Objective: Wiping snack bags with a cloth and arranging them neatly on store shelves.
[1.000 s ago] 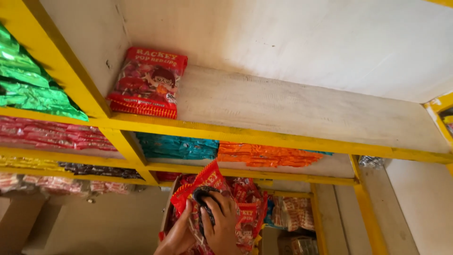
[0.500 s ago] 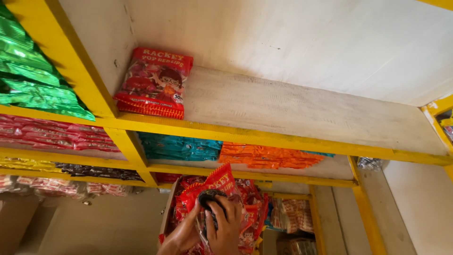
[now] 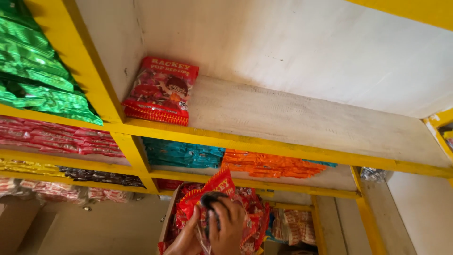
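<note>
Both hands (image 3: pixel 212 231) grip red packets (image 3: pixel 212 189) over their box (image 3: pixel 166 222).

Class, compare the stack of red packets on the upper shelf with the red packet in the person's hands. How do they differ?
The red stack lies flat on the upper shelf, untouched; the red packet in hand is raised and tilted, gripped by the left hand and right hand. The stack is several packets; the held one is single and crumpled. Both share the same red wrapper.

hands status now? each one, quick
Left hand: closed on the red candy packet, gripping its lower left side.
Right hand: fingers curled over the same packet's front, holding it.
</note>
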